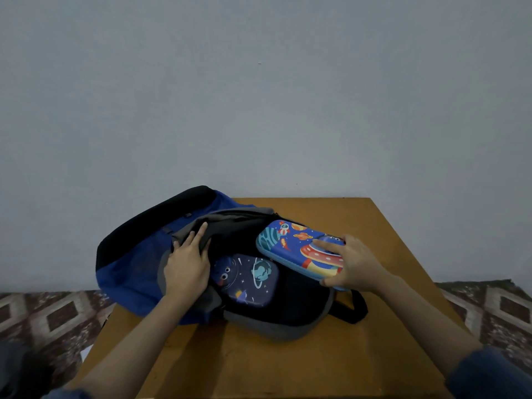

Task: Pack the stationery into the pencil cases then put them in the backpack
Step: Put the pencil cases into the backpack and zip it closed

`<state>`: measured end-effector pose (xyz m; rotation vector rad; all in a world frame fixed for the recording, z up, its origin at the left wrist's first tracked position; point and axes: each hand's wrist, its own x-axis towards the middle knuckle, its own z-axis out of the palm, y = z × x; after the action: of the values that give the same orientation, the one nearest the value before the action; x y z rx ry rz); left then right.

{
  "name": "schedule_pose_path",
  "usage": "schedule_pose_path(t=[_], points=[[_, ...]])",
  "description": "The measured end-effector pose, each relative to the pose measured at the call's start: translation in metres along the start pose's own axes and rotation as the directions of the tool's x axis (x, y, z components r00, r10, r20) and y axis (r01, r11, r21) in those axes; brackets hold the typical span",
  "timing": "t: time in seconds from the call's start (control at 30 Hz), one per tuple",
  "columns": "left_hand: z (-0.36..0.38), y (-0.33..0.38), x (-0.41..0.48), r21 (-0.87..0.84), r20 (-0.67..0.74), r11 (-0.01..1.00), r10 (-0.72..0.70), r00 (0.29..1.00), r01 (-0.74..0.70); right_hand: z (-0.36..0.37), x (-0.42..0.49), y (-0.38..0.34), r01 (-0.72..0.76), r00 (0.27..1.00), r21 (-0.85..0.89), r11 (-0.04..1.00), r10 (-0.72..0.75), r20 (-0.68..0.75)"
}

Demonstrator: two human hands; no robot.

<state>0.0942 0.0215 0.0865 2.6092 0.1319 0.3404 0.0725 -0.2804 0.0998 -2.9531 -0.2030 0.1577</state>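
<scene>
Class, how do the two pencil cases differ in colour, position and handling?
The navy pencil case lies inside the backpack; the bright blue pencil case rests tilted across its opening, in the right hand. Navy shows a ringed planet; bright blue a rocket and saucer. Both are space-themed.

Wooden table (259, 367), grey wall (259, 96), perhaps patterned tiles (54, 312)
</scene>
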Motion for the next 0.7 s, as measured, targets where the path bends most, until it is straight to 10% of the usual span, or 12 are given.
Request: schedule_pose_path(t=[0.7], points=[[-0.008,0.019,0.005,-0.11,-0.105,0.989,0.089,0.991,-0.1,0.01,0.095,-0.084,0.278,0.925,0.249,0.928,-0.189,-0.33]])
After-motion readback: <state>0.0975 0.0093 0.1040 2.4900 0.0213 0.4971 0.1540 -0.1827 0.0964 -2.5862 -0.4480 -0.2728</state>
